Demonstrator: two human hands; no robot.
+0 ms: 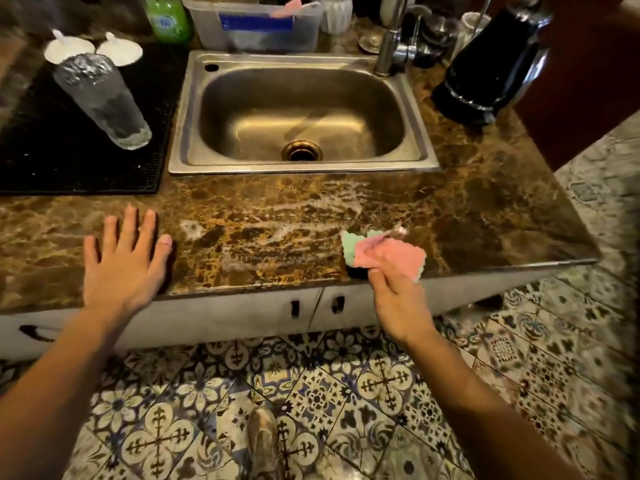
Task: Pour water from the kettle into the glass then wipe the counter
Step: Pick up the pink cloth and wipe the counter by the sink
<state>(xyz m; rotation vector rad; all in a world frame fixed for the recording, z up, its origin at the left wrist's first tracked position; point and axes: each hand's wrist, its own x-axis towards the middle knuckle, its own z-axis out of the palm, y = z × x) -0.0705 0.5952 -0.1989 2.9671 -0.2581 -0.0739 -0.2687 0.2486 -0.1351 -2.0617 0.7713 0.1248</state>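
A tall textured glass (100, 98) holding water stands on a black mat (52, 161) at the left. The black kettle (491, 64) sits at the back right of the brown marble counter (485, 209). My right hand (398, 303) grips a pink and green cloth (384, 252) by its near edge, and the cloth lies on the counter near the front edge. Wet soapy streaks (294, 220) run across the counter to the left of the cloth. My left hand (124, 258) rests flat on the counter, fingers spread, holding nothing.
A steel sink (301, 112) with a faucet (391, 46) fills the middle. Behind it stand a clear plastic tub (252, 26), a green bottle (168, 17) and a white ribbed jar (336, 12). Two white lids (93, 50) lie behind the glass. Patterned floor tiles (311, 393) lie below.
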